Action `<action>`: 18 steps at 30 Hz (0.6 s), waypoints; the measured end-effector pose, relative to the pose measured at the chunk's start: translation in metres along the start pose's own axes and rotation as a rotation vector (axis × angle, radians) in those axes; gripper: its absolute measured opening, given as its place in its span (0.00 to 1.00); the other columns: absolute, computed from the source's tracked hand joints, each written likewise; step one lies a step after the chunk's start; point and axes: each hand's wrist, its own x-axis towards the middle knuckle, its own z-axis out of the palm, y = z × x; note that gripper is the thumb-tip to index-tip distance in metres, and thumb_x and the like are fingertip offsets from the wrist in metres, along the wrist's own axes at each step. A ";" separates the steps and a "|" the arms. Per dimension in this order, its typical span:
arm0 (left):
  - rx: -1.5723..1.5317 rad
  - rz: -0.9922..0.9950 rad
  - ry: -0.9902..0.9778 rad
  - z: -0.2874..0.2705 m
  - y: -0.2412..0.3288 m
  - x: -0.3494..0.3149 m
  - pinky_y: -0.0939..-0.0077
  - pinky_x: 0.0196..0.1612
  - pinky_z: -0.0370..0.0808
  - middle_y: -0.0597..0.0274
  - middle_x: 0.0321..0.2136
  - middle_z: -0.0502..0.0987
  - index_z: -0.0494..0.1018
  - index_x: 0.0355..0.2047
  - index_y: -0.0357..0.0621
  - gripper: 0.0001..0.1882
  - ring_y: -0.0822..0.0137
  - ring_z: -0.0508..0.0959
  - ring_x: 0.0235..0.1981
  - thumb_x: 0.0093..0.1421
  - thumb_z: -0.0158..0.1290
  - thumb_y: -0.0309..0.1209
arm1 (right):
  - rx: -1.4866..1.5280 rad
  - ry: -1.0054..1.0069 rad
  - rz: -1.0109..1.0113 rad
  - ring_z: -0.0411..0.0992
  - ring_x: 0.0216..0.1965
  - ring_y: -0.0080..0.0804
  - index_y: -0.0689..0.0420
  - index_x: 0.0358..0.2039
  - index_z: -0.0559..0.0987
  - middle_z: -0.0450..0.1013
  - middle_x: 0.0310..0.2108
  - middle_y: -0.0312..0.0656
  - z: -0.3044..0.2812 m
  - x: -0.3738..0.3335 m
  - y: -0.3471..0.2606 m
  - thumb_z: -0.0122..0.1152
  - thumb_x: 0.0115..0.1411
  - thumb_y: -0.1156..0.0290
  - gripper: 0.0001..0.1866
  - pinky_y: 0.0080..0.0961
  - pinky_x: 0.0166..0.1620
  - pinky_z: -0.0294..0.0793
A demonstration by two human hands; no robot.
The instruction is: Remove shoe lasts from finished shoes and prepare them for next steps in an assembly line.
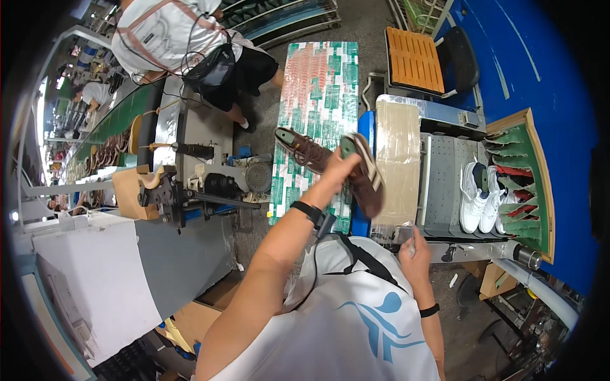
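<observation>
My left hand [341, 168] is closed on a brown shoe [366, 192] at its heel end, where a green insert shows in the opening. That shoe is tilted, toe toward me, with its pale sole edge facing right. Beside it on the left, a second brown laced shoe [305, 151] lies on the table [318, 95], which is covered in green, white and red patterned wrap. Low by the conveyor's near left corner, my right hand [414, 252] has its fingers curled in and one digit pointing up. Something small and greyish shows at its fingers, too unclear to name.
A conveyor [438, 184] on the right carries white shoes [473, 197] toward a green flap curtain [530, 184]. Cardboard [395, 165] covers its left side. Machinery [219, 184] stands at left, and a person [171, 38] works beyond it. An orange slatted chair [414, 60] stands far right.
</observation>
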 end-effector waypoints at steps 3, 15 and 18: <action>-0.011 0.074 0.000 -0.015 0.054 0.028 0.64 0.36 0.84 0.54 0.40 0.84 0.66 0.65 0.36 0.35 0.60 0.85 0.35 0.61 0.66 0.35 | 0.010 -0.144 0.083 0.79 0.42 0.53 0.71 0.68 0.73 0.78 0.39 0.54 -0.008 -0.018 0.011 0.69 0.59 0.70 0.37 0.43 0.49 0.79; 0.668 0.413 -0.087 0.055 -0.042 0.034 0.68 0.49 0.82 0.58 0.43 0.86 0.74 0.64 0.36 0.24 0.63 0.85 0.43 0.71 0.60 0.33 | -0.025 -0.321 0.336 0.78 0.58 0.65 0.73 0.69 0.68 0.77 0.57 0.69 -0.023 -0.027 0.027 0.68 0.63 0.51 0.45 0.51 0.60 0.79; 0.668 0.213 -0.530 0.193 -0.115 0.000 0.63 0.55 0.81 0.46 0.50 0.86 0.79 0.60 0.38 0.25 0.54 0.86 0.49 0.66 0.63 0.39 | -0.044 -0.274 0.328 0.79 0.54 0.65 0.73 0.69 0.69 0.78 0.55 0.68 -0.035 -0.029 0.045 0.70 0.62 0.51 0.45 0.51 0.57 0.80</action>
